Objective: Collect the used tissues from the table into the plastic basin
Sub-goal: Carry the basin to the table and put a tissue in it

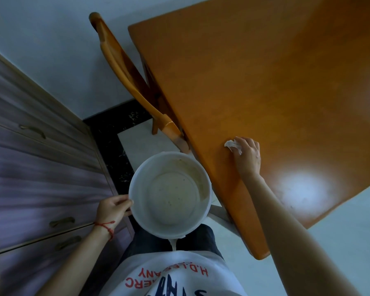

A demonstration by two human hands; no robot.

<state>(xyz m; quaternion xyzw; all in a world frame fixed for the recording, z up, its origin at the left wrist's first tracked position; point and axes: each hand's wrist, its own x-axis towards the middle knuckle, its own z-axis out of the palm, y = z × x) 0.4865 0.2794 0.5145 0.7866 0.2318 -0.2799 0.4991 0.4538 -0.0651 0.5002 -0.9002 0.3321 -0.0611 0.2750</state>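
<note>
Near the tabletop's (265, 82) edge, at about three o'clock from the basin (170, 194), our right hand (247, 158) is curled over a crumpled white tissue (233, 145), fingers bent around it and pressing it against the wood; part of the wad sticks out at the hand's ten o'clock side. Our left hand (113, 208) pinches the basin's rim at nine o'clock, thumb on top, holding it off the tabletop, just beside the edge and above our lap. Nothing but stains and specks shows inside the basin.

We judge the tissue to be very light, soft and easily torn, perhaps damp, so we would gather it by its bunched middle rather than a loose corner. We see no other tissues on the wood in view. A chair (124, 69) stands at twelve o'clock from the basin.
</note>
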